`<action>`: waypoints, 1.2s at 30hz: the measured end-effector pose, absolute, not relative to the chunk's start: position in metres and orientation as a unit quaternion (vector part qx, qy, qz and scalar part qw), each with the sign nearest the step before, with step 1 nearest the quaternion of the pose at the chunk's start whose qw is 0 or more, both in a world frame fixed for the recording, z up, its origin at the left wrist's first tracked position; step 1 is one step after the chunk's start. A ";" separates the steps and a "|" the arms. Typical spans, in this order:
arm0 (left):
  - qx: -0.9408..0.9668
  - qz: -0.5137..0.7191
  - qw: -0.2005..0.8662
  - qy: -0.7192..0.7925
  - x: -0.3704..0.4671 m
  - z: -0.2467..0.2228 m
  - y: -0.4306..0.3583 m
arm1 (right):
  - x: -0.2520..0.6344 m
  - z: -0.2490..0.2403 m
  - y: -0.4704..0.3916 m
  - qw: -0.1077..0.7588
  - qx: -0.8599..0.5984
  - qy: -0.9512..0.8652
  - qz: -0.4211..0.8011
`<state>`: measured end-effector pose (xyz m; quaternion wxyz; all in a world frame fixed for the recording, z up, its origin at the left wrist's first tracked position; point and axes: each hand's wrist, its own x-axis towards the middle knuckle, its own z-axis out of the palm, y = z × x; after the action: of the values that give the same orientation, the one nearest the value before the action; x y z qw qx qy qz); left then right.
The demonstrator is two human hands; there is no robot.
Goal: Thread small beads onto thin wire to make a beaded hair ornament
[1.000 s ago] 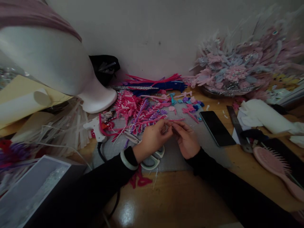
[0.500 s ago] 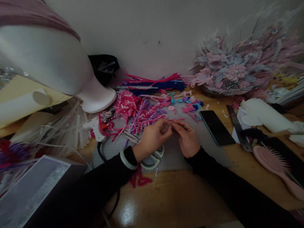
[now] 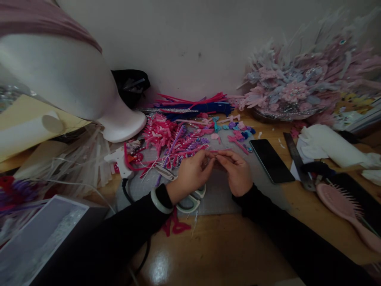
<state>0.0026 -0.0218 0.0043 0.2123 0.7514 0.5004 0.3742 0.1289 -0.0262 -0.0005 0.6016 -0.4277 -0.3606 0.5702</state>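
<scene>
Across the counter (image 3: 232, 250), above a grey mat (image 3: 220, 202), left hand (image 3: 192, 172) and right hand (image 3: 239, 172) meet, each grip pinched; scissors (image 3: 197, 205) lie at seven o'clock from the tiny piece (image 3: 216, 157) held between both hands; fine finger work seems in hand, next probably calling for steadiness

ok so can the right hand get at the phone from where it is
Probably yes: the phone lies to the right of the right hand with nothing visibly standing between, though the fingers look busy, pinching a tiny piece together with the left hand.
</scene>
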 end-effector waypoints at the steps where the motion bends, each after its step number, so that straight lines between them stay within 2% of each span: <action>1: 0.751 0.376 0.210 0.500 0.003 0.004 -0.022 | 0.129 0.000 -0.026 0.601 -0.428 -0.359 0.572; 13: 0.753 0.377 0.201 0.500 0.003 0.005 -0.023 | 0.130 0.004 -0.026 0.591 -0.423 -0.329 0.604; 23: 0.767 0.332 0.178 0.520 0.004 0.006 -0.022 | 0.136 0.007 -0.017 0.517 -0.427 -0.261 0.695; 36: 0.761 0.296 0.172 0.550 0.006 0.008 -0.023 | 0.137 0.003 -0.016 0.517 -0.431 -0.236 0.701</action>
<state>0.0060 -0.0226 0.0080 0.1718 0.7614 0.5505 0.2961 0.1365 -0.0156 0.0035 0.5170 -0.4309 -0.2361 0.7009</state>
